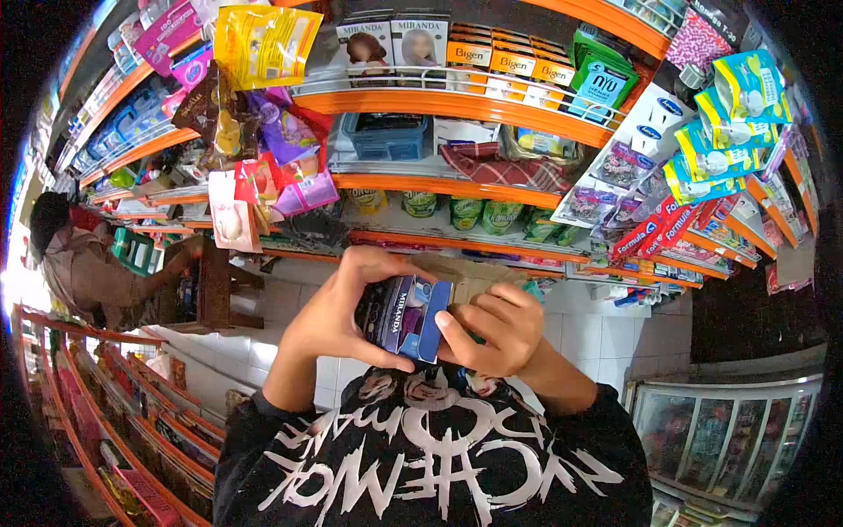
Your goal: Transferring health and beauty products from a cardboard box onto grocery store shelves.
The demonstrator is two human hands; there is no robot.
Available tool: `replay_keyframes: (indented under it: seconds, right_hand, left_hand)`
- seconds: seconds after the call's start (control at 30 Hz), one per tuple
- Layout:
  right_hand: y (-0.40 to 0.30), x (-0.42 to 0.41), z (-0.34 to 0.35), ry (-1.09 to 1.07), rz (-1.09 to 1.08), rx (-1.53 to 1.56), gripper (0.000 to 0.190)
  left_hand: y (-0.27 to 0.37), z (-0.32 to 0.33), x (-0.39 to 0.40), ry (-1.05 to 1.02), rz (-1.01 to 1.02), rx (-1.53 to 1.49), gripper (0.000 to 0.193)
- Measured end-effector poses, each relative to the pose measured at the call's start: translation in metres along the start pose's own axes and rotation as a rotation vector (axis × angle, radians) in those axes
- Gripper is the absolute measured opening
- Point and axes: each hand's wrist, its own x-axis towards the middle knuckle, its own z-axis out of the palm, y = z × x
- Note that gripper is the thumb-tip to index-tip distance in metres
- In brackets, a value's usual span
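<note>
In front of my chest, my left hand grips a small dark blue Miranda box, thumb below and fingers over its top. The box lies tilted, and its blue end flap or panel faces right. My right hand is at that end, fingers curled, with a fingertip touching the blue panel. Whether the right hand holds something small within its curled fingers cannot be told. Behind both hands is a brown cardboard surface, partly hidden.
Ahead are orange-edged shelves with Miranda boxes, Bigen boxes and green pouches. Hanging packets jut out at right, others at left. Another person is far left; a glass-doored cabinet stands lower right.
</note>
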Motion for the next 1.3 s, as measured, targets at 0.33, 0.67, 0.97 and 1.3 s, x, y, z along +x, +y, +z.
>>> replay_keyframes:
  seconds: [0.33, 0.67, 0.97, 1.3]
  right_hand:
    - [-0.004, 0.011, -0.015, -0.177, 0.044, -0.014, 0.052]
    - [-0.011, 0.007, -0.009, -0.011, 0.080, 0.237, 0.047]
    - [-0.022, 0.004, -0.004, 0.221, 0.230, 0.676, 0.048]
    - [-0.040, 0.004, 0.008, 0.177, 1.166, 1.775, 0.024]
  left_hand:
    - [-0.003, -0.009, 0.005, -0.188, 0.157, 0.279, 0.061]
    - [-0.007, 0.003, -0.003, 0.071, 0.364, 0.474, 0.078]
    - [-0.032, 0.017, -0.017, 0.357, 0.677, 0.571, 0.106]
    - [-0.034, 0.017, -0.030, 0.599, 0.468, 0.628, 0.111]
